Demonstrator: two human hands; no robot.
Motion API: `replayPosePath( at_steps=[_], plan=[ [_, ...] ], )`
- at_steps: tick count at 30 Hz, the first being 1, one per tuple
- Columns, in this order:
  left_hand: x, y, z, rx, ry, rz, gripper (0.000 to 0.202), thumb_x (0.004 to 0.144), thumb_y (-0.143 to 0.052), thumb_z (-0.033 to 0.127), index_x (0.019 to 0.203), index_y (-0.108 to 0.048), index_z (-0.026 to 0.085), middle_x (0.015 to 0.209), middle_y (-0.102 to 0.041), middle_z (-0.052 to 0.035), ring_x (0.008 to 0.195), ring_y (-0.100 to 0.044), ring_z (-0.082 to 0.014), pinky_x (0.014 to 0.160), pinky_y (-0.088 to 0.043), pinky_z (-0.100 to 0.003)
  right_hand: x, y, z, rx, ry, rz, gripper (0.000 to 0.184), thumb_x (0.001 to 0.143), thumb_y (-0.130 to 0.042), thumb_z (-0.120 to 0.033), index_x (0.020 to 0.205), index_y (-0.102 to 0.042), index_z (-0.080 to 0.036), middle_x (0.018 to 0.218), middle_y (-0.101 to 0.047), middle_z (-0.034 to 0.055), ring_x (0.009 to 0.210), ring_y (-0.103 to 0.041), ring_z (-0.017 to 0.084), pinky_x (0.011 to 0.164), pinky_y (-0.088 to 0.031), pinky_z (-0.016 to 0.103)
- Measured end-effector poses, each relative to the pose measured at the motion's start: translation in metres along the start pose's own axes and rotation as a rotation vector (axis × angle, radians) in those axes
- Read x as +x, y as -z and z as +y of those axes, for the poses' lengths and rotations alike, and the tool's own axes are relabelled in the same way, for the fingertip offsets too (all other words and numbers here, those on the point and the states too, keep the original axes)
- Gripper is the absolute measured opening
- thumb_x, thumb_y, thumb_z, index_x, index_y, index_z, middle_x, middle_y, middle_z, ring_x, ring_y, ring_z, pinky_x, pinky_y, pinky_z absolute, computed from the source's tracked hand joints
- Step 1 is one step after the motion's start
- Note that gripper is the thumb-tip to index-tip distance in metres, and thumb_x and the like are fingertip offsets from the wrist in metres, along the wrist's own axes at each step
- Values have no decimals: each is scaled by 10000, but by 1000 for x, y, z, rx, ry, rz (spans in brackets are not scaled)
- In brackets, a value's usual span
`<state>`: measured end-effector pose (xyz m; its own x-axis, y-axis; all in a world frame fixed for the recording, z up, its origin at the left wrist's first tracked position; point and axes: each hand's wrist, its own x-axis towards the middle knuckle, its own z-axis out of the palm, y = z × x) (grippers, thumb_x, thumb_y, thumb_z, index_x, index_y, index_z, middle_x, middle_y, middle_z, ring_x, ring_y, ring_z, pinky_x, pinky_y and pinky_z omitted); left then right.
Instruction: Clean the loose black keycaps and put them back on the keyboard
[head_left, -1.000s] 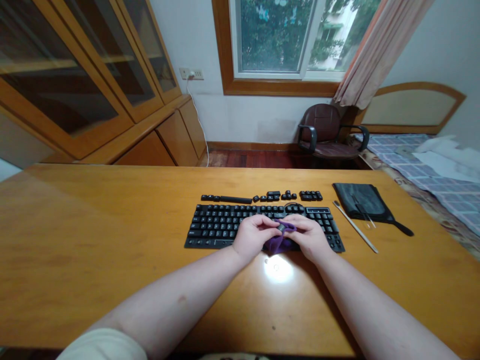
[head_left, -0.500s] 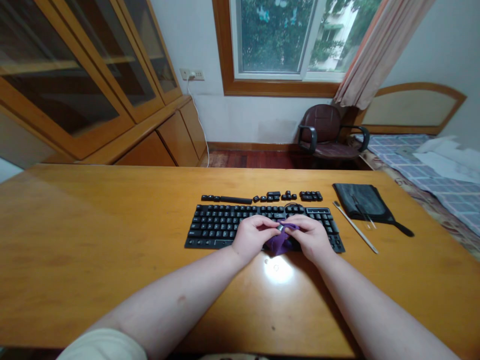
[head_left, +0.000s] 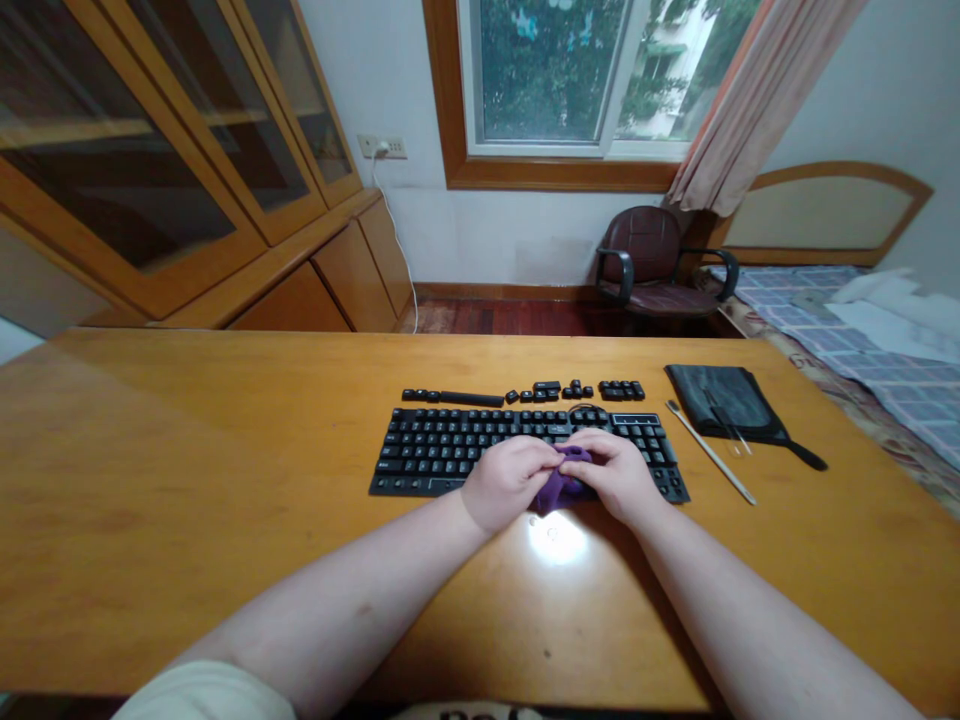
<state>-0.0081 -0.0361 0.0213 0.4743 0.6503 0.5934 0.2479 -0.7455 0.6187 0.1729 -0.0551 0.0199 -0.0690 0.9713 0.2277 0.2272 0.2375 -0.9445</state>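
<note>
Over the black keyboard (head_left: 442, 440), my two hands meet at a bunched purple cloth (head_left: 553, 492). My left hand (head_left: 504, 482) is closed, with thumb and forefinger pinched at the cloth's upper edge. My right hand (head_left: 616, 474) grips the cloth from the other side, thumb and fingers pressed into its folds. Whatever the folds may wrap is hidden by fingers and fabric. Both hands cover the lower middle of the keyboard, where part of its keys cannot be seen.
Behind the keyboard lies a row of loose black keycaps, including a long space bar (head_left: 472, 399). To the right are a thin brush (head_left: 712, 454) and a dark pouch (head_left: 724, 395) with tweezers (head_left: 726, 418) on it. A chair (head_left: 645, 255) stands beyond the wooden desk (head_left: 225, 450).
A small shiny bit between my fingertips no longer shows. My left fingers have curled over and closed further on the purple cloth, while the keyboard and the loose keycaps stay put.
</note>
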Motion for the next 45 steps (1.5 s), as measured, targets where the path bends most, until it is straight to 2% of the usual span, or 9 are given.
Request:
replayPosePath(
  at_steps=[5,10,16,26,30,34,38,42,45],
  plan=[
    [0,-7,0,-13,135,94,95,754,-640,126,789,-711,178,810,-717,-33,753,-665,-130,749,-556,-245,1,1,-1,-67,-11,0,273,796,-605,-318,566,-684,-193,747,-678,57,708,-622,170,694,-504,309],
    [1,-10,-3,-50,159,151,119,749,-638,111,802,-715,185,830,-723,-37,766,-670,-140,754,-563,-269,1,-1,-4,-41,-6,24,115,706,-696,-313,669,-707,-206,804,-683,53,808,-636,200,755,-518,330],
    [3,-9,-2,-71,205,137,125,750,-653,151,842,-720,202,859,-724,-38,790,-667,-147,786,-556,-294,1,-5,-6,194,-201,75,225,702,-671,-408,747,-722,-194,811,-678,48,596,-624,156,535,-559,299],
    [6,-11,1,-300,419,130,179,720,-666,177,898,-683,168,891,-693,-61,822,-662,-159,765,-562,-300,0,-2,-6,150,-233,133,244,685,-687,-407,739,-693,-169,692,-665,25,536,-612,145,515,-550,279],
    [6,-13,-5,-428,524,171,213,746,-638,180,953,-659,137,914,-704,-82,820,-675,-162,796,-559,-309,0,-1,-1,48,-149,147,233,694,-688,-399,735,-694,-170,755,-683,51,599,-634,171,563,-554,307],
    [5,-12,-7,-371,496,151,204,752,-639,209,945,-680,154,955,-695,-83,831,-670,-167,807,-557,-319,-1,0,3,-121,16,125,132,719,-685,-323,739,-711,-195,775,-702,59,751,-650,203,718,-537,343],
    [6,-12,-5,-346,474,156,215,698,-691,197,907,-671,152,904,-678,-62,802,-662,-156,792,-560,-311,-2,0,1,-202,104,85,113,749,-661,-314,736,-715,-215,776,-703,60,759,-643,203,713,-526,343],
    [18,5,-1,-249,463,165,161,735,-639,176,891,-657,145,945,-652,-74,795,-654,-145,749,-563,-285,-1,8,3,-201,102,258,131,758,-652,-318,787,-716,-208,795,-696,61,746,-640,201,711,-524,344],
    [31,32,4,-16,408,-74,166,742,-614,162,899,-664,178,895,-673,-44,754,-647,-147,743,-552,-295,3,19,7,-162,64,473,168,758,-646,-344,777,-708,-189,759,-688,62,696,-635,200,699,-521,353]
  ],
)
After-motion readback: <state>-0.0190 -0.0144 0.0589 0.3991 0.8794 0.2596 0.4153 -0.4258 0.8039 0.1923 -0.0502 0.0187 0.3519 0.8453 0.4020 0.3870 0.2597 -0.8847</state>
